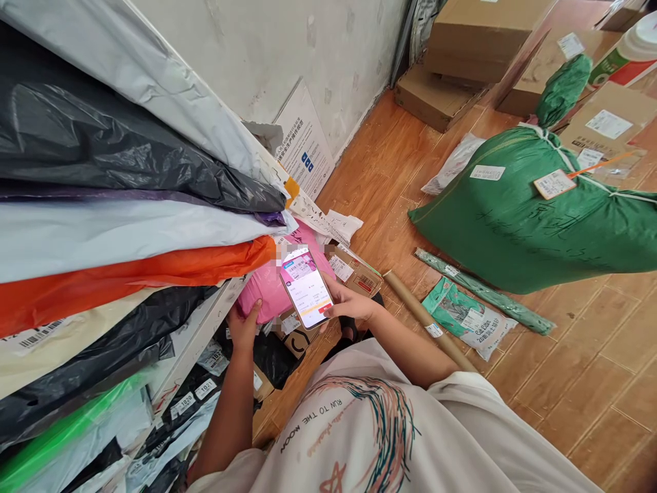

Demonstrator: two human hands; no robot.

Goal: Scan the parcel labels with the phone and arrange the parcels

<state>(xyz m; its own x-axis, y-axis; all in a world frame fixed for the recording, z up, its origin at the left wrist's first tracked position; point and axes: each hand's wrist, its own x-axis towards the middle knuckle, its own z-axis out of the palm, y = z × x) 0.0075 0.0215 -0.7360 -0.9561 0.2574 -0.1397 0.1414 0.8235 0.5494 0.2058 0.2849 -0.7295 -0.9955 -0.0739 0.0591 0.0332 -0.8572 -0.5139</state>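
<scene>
My right hand is closed around a smartphone, its lit screen facing up with a label picture at the top and a red button near the thumb. Under and behind the phone is a pink plastic parcel with a white label and dark handwriting. My left hand grips the near left edge of this parcel, thumb on top; its other fingers are mostly hidden. The parcel lies beside the end of a shelf stacked with bagged parcels. Part of the parcel is covered by the phone.
Bagged parcels, one orange and one black, fill the shelf on the left. On the wooden floor lie a large green sack, a cardboard tube and a green-and-white bag. Cardboard boxes stand along the back.
</scene>
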